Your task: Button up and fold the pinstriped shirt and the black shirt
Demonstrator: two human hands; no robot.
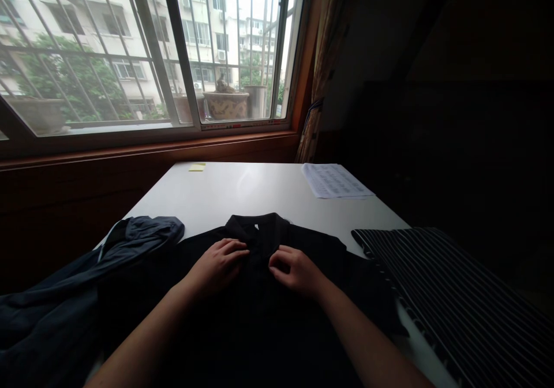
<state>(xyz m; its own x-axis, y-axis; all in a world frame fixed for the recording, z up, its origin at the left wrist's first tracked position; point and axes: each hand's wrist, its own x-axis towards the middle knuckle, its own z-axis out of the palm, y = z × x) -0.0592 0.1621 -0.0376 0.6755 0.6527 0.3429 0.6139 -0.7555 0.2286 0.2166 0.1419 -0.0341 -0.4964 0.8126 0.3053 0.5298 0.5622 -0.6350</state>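
A black collared shirt [259, 319] lies spread front side up, its collar toward the window and a small white label showing inside the neck. My left hand [220, 264] rests on the left side of the collar, fingers stretched over the cloth and the thumb hidden. On the opposite side, my right hand [296, 269] is closed, with thumb and forefinger pinching the shirt at the right collar point. The lower part of the shirt is too dark for detail.
Under the shirt is a white table [242, 189]. Crumpled blue-grey clothing [142, 238] lies left, and a dark striped cloth [450, 284] lies right. Toward the back are yellow sticky notes [197, 167] and printed sheets [337, 181]. A barred window [234, 47] stands beyond, beside a tied curtain [322, 70].
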